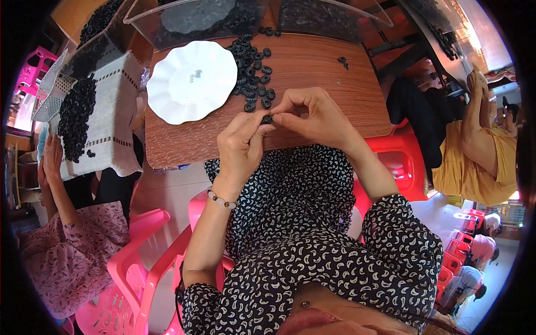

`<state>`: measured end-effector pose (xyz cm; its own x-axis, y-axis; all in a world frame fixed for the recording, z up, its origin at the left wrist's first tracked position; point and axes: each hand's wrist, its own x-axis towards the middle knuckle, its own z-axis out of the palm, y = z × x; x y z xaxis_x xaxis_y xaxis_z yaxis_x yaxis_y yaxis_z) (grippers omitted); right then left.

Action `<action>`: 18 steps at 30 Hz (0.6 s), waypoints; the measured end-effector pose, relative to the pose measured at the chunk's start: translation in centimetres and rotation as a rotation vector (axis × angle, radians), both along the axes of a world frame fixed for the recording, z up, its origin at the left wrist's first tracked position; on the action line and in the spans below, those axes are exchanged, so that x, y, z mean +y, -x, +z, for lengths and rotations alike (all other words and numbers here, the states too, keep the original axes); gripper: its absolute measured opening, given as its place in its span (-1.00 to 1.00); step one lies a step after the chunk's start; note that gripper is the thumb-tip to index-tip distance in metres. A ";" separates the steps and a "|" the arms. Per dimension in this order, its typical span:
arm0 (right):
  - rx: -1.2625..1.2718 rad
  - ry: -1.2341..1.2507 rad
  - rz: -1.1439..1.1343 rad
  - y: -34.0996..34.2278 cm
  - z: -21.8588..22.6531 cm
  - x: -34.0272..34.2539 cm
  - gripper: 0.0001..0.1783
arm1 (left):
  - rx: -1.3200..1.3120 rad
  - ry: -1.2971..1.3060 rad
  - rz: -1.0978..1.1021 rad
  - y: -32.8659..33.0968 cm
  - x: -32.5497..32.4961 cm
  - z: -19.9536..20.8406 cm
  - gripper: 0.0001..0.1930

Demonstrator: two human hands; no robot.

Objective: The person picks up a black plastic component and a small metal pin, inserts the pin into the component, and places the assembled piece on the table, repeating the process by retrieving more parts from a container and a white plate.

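Left hand (239,139) and right hand (324,119) bend inward, fingers (288,121) pinching what seems a small black piece (267,119).

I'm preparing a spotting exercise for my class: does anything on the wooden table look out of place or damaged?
Yes: a few black bits lie toward the far right of the table, apart from the black pieces heaped beside the plate, so they look stray. I see no clear damage.

Brown wood-grain table (318,61), pink plastic chair (140,228), pale floor (162,195); at upper right, bright glare (474,30), perhaps daylight.
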<state>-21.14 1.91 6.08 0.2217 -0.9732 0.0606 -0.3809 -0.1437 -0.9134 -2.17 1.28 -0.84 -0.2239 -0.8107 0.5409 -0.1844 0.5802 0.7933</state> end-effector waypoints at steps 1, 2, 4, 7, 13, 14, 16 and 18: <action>0.007 -0.006 0.008 0.0 0.0 0.0 -0.87 | 0.000 -0.001 0.001 0.0 0.0 0.0 -0.72; 0.014 -0.013 0.016 0.0 -0.1 -0.1 -0.87 | -0.023 0.018 0.007 -0.1 0.0 -0.1 -0.72; 0.022 0.004 0.013 -0.2 -0.3 -0.1 -0.87 | -0.044 0.035 0.005 0.0 0.0 -0.1 -0.72; 0.028 0.003 0.032 -0.3 -0.9 -0.3 -0.88 | -0.077 0.047 0.029 -0.1 0.0 -0.1 -0.73; -0.143 -0.119 0.134 0.8 -1.6 -1.5 -0.87 | -0.030 0.022 0.039 -0.1 -0.2 -0.1 -0.73; -0.224 -0.157 0.146 0.9 -1.6 -1.5 -0.85 | -0.010 0.027 0.037 0.0 -0.2 0.0 -0.74; -0.251 -0.187 0.142 1.0 -1.2 -1.6 -0.82 | 0.012 0.031 0.038 0.0 -0.2 0.2 -0.75; -0.279 -0.216 0.140 1.1 -0.7 -1.5 -0.78 | 0.037 0.025 0.048 0.0 -0.2 0.3 -0.75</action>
<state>-22.27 0.37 5.42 0.3576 -0.9316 -0.0656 -0.1039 0.0301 -0.9941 -2.20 1.05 -0.56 -0.1644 -0.8060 0.5687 -0.1830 0.5915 0.7853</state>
